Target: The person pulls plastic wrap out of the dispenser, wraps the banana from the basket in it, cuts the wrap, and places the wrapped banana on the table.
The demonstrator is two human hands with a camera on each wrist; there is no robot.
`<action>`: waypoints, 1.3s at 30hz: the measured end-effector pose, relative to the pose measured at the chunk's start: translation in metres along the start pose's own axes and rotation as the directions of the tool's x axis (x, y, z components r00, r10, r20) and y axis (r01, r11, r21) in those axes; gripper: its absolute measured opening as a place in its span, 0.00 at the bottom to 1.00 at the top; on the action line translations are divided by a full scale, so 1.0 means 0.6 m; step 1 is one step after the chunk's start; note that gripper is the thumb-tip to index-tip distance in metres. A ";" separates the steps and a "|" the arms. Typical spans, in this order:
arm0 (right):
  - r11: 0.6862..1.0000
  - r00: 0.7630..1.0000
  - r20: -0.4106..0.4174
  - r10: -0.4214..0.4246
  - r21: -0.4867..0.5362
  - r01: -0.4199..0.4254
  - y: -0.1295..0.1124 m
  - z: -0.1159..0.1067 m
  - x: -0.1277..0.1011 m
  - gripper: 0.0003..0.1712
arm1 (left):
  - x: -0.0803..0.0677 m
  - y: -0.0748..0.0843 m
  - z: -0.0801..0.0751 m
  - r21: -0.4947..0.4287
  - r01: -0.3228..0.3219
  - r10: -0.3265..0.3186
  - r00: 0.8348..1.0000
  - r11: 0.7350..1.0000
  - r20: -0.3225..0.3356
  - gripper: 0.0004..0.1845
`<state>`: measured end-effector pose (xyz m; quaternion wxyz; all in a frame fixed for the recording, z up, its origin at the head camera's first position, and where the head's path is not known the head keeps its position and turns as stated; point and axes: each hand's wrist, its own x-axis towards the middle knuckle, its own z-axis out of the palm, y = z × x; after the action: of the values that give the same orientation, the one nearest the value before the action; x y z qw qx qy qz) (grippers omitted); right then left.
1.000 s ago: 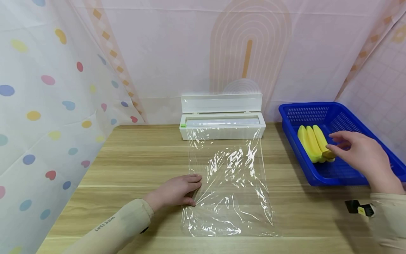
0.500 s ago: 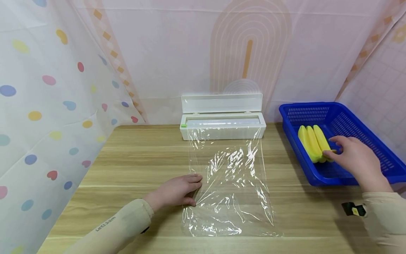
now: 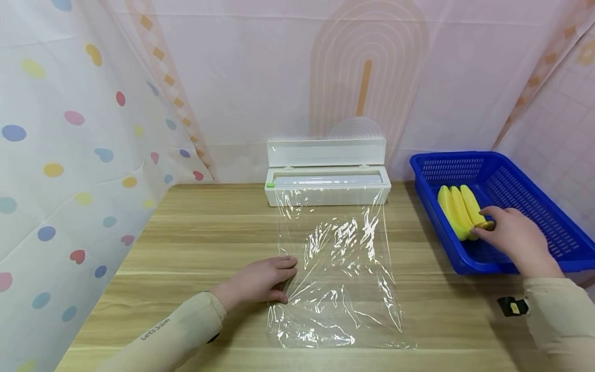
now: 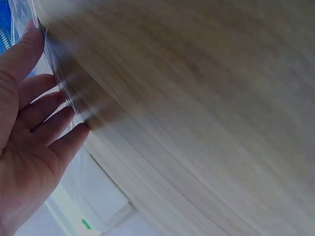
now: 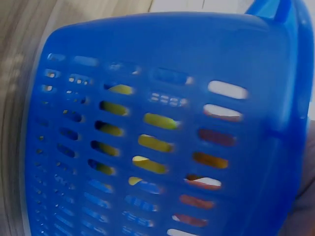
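My left hand (image 3: pixel 265 279) rests on the left edge of a sheet of clear plastic wrap (image 3: pixel 339 289), its fingers relaxed; the left wrist view shows the fingertips (image 4: pixel 81 129) right at the film's edge. The wrap runs from a white dispenser box (image 3: pixel 327 195) with its lid raised. Inside a blue plastic basket (image 3: pixel 457 253) at the right lies a bunch of yellow bananas (image 3: pixel 457 209). My right hand (image 3: pixel 516 235) pinches the bunch's stem between thumb and fingers. Through the basket's slots in the right wrist view, the bananas (image 5: pixel 155 142) show in part; the basket wall hides most of the hand.
The wooden table (image 3: pixel 186 232) carries everything. A patterned curtain (image 3: pixel 241 77) hangs directly behind the dispenser, and a dotted one (image 3: pixel 93 170) borders the left side. A green slider (image 3: pixel 270 185) sits on the dispenser's left end.
My right hand has moved left and slightly down to the banana stem, and its thumb and fingers have closed round it. My left hand stays in place on the wrap.
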<state>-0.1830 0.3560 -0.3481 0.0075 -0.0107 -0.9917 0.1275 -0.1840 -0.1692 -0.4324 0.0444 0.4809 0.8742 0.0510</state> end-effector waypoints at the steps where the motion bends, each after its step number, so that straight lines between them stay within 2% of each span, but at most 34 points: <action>1: 1.000 1.000 -0.006 -0.002 0.001 0.002 0.001 0.001 0.000 0.33 | 0.000 0.000 0.000 0.000 -0.001 0.001 1.000 1.000 0.000 0.40; 10: 1.000 1.000 -0.024 -0.005 0.003 0.005 0.008 0.003 0.001 0.22 | 0.000 -0.002 0.004 0.006 -0.014 0.014 1.000 1.000 -0.010 0.39; 17: 1.000 1.000 -0.009 0.013 0.021 -0.012 0.013 -0.001 -0.004 0.21 | 0.000 -0.004 0.007 0.006 -0.016 0.016 1.000 1.000 -0.009 0.40; 27: 0.996 0.993 -0.082 0.084 0.023 -0.083 0.014 -0.002 -0.011 0.19 | 0.001 -0.002 0.006 0.016 -0.020 0.020 1.000 1.000 -0.014 0.39; 39: 0.995 0.989 -0.111 0.096 0.018 -0.094 0.020 -0.007 -0.017 0.19 | -0.002 -0.005 0.007 0.008 -0.025 0.025 0.999 1.000 -0.029 0.39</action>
<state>-0.1722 0.3687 -0.3471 0.0569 -0.0651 -0.9873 0.1334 -0.1854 -0.1716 -0.4369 0.0292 0.4910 0.8689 0.0553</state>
